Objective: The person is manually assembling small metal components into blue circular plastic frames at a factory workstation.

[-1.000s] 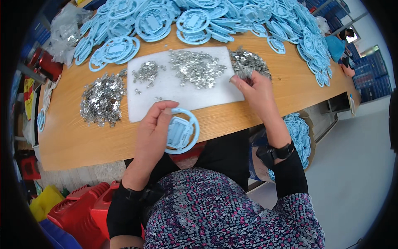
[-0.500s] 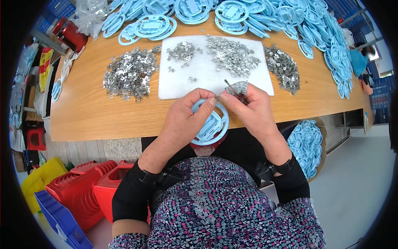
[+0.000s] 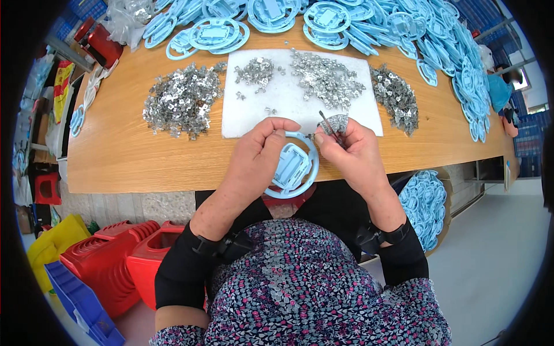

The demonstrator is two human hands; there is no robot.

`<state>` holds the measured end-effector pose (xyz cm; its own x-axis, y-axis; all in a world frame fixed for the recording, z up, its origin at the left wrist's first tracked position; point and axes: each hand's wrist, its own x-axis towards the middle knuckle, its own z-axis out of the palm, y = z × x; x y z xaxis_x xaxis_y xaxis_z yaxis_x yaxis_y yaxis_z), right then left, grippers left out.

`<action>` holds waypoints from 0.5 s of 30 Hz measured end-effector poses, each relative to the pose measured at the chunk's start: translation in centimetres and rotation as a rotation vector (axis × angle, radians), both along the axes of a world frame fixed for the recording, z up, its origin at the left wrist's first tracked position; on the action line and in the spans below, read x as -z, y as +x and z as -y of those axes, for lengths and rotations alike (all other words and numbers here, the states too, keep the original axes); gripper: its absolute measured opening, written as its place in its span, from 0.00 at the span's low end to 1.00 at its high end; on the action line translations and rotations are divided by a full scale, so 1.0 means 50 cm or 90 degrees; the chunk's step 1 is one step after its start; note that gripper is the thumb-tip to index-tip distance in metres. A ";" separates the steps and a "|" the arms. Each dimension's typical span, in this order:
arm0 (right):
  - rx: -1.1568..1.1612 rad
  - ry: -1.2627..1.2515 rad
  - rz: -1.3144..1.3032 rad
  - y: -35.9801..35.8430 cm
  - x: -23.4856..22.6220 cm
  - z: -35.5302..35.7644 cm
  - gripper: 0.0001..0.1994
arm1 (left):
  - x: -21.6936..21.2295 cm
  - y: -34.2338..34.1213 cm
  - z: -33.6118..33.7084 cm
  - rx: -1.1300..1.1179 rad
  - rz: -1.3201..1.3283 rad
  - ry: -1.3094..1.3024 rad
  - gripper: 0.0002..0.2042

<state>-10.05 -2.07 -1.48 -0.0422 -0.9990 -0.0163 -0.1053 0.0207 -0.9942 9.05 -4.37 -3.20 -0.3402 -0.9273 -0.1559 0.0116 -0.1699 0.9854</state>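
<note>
A light-blue plastic ring with a raised centre, like a toy steering wheel (image 3: 292,164), is tilted over the table's near edge. My left hand (image 3: 258,153) is closed on its left rim, thumb on top. My right hand (image 3: 353,151) is closed round a thin dark rod-shaped tool (image 3: 328,123) that points up and away. Its thumb and fingertips meet the ring's upper right rim, where a tiny dark piece shows; I cannot make out its kind. Something grey and speckled (image 3: 339,121) lies behind the fingers of my right hand, partly hidden.
Small metal clips lie in heaps on a white foam sheet (image 3: 254,118), with a left heap (image 3: 183,104) and a right heap (image 3: 397,101) beside it. Blue rings (image 3: 214,34) pile along the table's far side. A container of blue parts (image 3: 424,207) stands lower right; red stools (image 3: 107,262) lower left.
My left thumb has drawn back left, away from the right fingertips. More of the ring's centre shows, turned toward me. My right hand has shifted slightly right, still with the tool.
</note>
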 end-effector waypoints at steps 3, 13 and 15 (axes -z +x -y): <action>-0.024 -0.030 -0.127 -0.007 -0.002 -0.011 0.09 | 0.011 -0.001 0.004 -0.009 0.014 0.003 0.13; -0.092 -0.150 -0.393 -0.005 -0.012 -0.010 0.12 | 0.013 -0.002 0.007 -0.016 0.110 -0.048 0.14; -0.115 -0.187 -0.456 -0.001 -0.012 -0.006 0.11 | 0.015 -0.003 0.007 -0.018 0.116 -0.051 0.14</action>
<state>-10.10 -1.76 -0.89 0.2200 -0.9505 0.2193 -0.6984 -0.3104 -0.6449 8.92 -4.71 -3.94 -0.2861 -0.9483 -0.1373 -0.1646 -0.0926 0.9820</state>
